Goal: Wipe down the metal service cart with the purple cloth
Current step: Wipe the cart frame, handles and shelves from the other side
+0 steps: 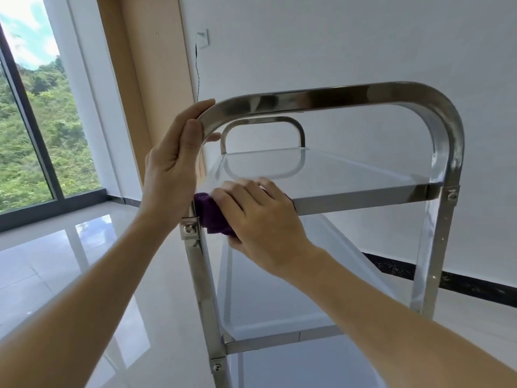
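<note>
The metal service cart [349, 99] stands right in front of me, shiny steel with a rounded handle arch and stacked shelves. My left hand [173, 161] grips the left bend of the near handle arch, fingers wrapped round the bar. My right hand [260, 217] holds the bunched purple cloth [212, 214] and presses it against the front left corner of the top shelf, beside the left post. Most of the cloth is hidden under that hand.
A white wall [363, 46] with a dark skirting strip runs behind the cart. To the left are a wooden door frame [145, 79] and a tall window [33, 121] looking onto green trees. Glossy pale floor tiles [70, 261] spread around the cart.
</note>
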`<state>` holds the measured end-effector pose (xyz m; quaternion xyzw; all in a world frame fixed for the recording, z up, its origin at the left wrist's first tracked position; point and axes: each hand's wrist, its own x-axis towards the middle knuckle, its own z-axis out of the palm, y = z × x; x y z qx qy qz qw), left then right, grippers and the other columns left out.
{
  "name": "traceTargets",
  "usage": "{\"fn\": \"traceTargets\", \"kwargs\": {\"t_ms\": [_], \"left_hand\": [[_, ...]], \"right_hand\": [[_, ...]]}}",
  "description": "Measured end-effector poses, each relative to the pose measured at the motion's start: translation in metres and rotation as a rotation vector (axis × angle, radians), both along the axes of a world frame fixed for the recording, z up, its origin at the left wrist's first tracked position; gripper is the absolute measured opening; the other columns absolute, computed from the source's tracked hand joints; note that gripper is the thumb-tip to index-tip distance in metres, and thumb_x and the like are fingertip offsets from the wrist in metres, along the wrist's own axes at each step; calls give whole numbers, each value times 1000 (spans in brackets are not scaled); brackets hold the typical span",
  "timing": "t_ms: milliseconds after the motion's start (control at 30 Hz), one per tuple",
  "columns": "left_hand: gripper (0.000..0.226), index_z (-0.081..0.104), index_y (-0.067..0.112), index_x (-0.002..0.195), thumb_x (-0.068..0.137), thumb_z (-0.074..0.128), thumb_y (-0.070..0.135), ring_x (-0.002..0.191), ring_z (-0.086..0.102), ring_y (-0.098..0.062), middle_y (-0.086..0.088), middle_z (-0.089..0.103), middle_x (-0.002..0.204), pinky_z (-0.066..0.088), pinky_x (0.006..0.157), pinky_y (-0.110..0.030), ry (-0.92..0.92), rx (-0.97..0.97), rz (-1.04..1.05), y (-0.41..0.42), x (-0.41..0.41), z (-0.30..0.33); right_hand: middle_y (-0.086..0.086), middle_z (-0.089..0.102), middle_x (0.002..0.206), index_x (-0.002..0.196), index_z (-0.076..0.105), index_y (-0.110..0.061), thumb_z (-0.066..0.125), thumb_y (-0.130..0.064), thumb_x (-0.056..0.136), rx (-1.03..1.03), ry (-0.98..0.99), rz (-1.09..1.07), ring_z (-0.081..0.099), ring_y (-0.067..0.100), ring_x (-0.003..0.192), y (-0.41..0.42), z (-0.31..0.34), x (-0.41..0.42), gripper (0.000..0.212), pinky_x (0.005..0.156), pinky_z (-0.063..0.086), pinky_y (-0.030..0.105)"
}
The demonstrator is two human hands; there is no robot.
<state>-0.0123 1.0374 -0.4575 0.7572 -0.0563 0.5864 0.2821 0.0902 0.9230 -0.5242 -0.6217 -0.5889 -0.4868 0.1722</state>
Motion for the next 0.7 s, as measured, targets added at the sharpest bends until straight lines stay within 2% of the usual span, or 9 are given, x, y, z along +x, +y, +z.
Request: {"fn": "traceTargets", "kwargs": {"t_ms": [67, 133, 267, 367, 500, 633, 700], "left_hand": [[33, 54, 23, 135, 108, 37, 27, 108, 67, -26, 2, 66, 122, 46, 101, -56, 6, 27, -14, 7, -2, 0], [34, 52, 16, 137, 108, 36, 25, 107, 67, -26, 0, 64, 124, 48, 103, -45, 13, 48, -29, 12, -2, 1], [35, 53, 11, 137, 108, 35, 23, 105, 67, -25, 1, 64, 125, 50, 97, -29, -4, 51, -44, 12, 4, 2], [33, 54, 15, 134, 108, 36, 24, 100, 70, -21, 2, 65, 124, 51, 95, -28, -26, 35, -22, 4, 12, 3], [33, 56, 18, 133, 108, 37, 27, 97, 71, -20, -1, 65, 123, 51, 92, -25, -47, 19, 8, 0, 18, 3], [37, 56, 16, 134, 108, 37, 32, 95, 70, -20, -7, 65, 124, 52, 92, -27, -44, 16, 23, 0, 18, 3], [38, 56, 16, 135, 107, 37, 34, 96, 70, -20, -7, 65, 125, 53, 95, -34, -34, 17, 42, 1, 17, 4]], "right_hand": [[4, 62, 128, 130, 57, -13, 67, -26, 83, 3, -11, 8, 57, 26, 117, -16, 1, 20, 50, 103, 42, 42], [4, 64, 124, 127, 61, -12, 71, -25, 79, 42, -3, 0, 60, 26, 114, -40, 1, 49, 51, 100, 45, 42], [4, 66, 120, 124, 64, -11, 73, -23, 74, 146, 83, -123, 60, 27, 112, -100, -6, 114, 52, 101, 45, 39], [5, 65, 119, 121, 63, -10, 72, -22, 75, 214, 173, -199, 60, 29, 114, -121, -11, 137, 49, 101, 44, 40], [8, 65, 115, 116, 64, -7, 74, -18, 68, 263, 205, -186, 59, 32, 107, -100, -11, 120, 50, 98, 44, 44], [7, 63, 122, 125, 61, -10, 71, -21, 74, 120, 90, -108, 58, 30, 112, -56, -6, 79, 54, 102, 41, 44], [7, 61, 125, 130, 58, -12, 70, -23, 78, 60, 49, -81, 57, 29, 115, -42, -3, 68, 55, 103, 41, 44]]}}
